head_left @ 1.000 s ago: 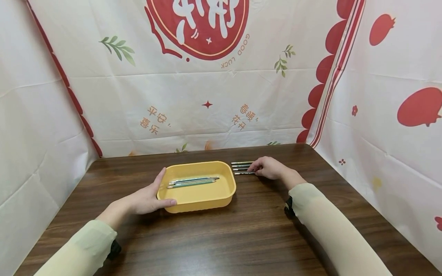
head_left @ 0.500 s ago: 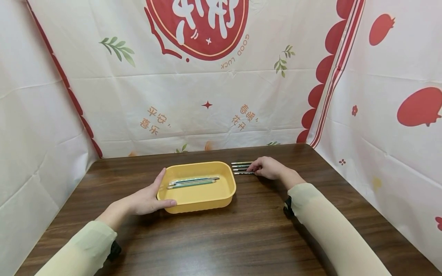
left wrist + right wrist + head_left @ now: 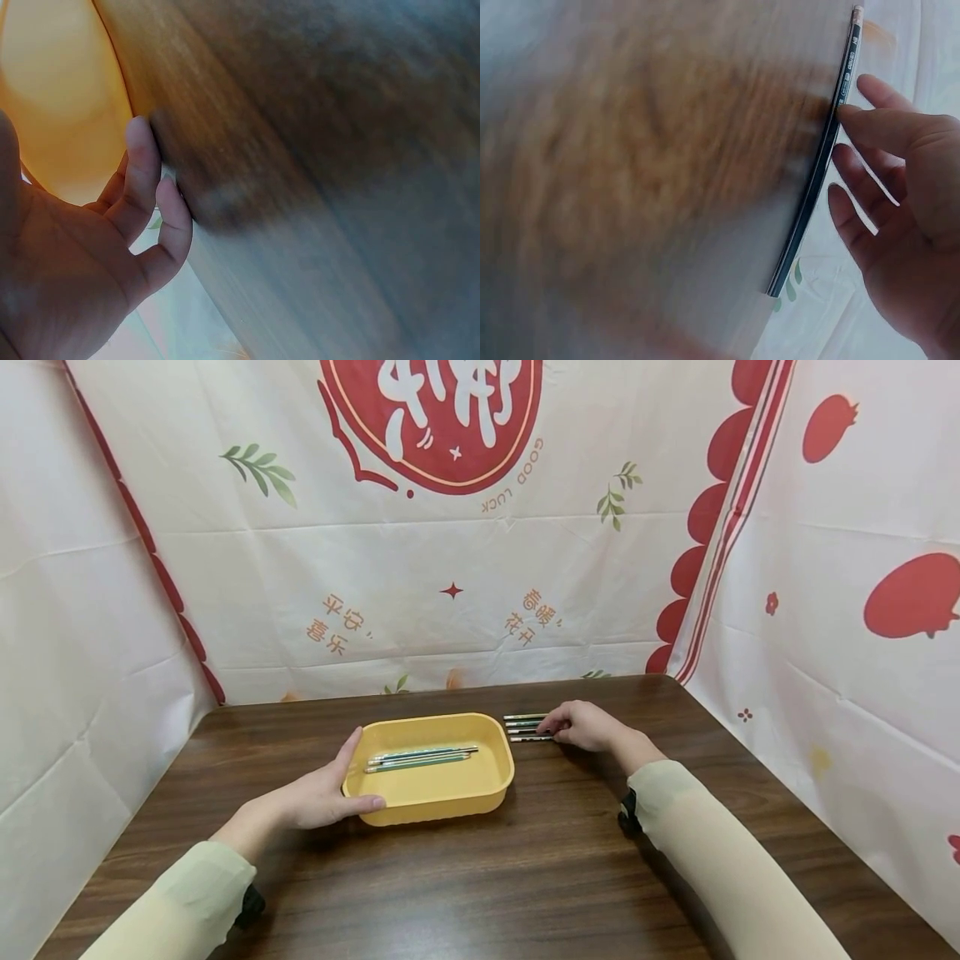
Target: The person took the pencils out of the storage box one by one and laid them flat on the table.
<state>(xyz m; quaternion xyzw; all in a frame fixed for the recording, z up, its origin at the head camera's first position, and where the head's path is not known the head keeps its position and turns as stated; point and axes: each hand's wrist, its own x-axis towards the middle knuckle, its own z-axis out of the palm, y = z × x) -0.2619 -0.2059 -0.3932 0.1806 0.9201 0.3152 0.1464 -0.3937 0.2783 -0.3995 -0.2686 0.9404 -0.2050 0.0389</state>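
Note:
My left hand (image 3: 318, 792) holds the left end of a yellow plastic tray (image 3: 442, 814), thumb on the front rim and fingers along the left side. In the left wrist view its fingers (image 3: 142, 169) curve beside the tray wall. Several pencils (image 3: 420, 762), green and dark, lie together inside the tray. Right of it, several more pencils (image 3: 523, 718) lie in a row, partly hidden by my right hand (image 3: 588, 727). That hand pinches the nearest one, a dark pencil (image 3: 810, 195) with a pale eraser end, between thumb and fingertips; it lies on the table.
The brown wood-grain table (image 3: 465, 893) runs back to a white cloth backdrop (image 3: 420, 552) with red and green prints. A similar cloth (image 3: 847, 652) hangs along the right side, and another (image 3: 82, 677) along the left.
The view has shifted very slightly. Both hands, the tray and the pencils stay in nearly the same places.

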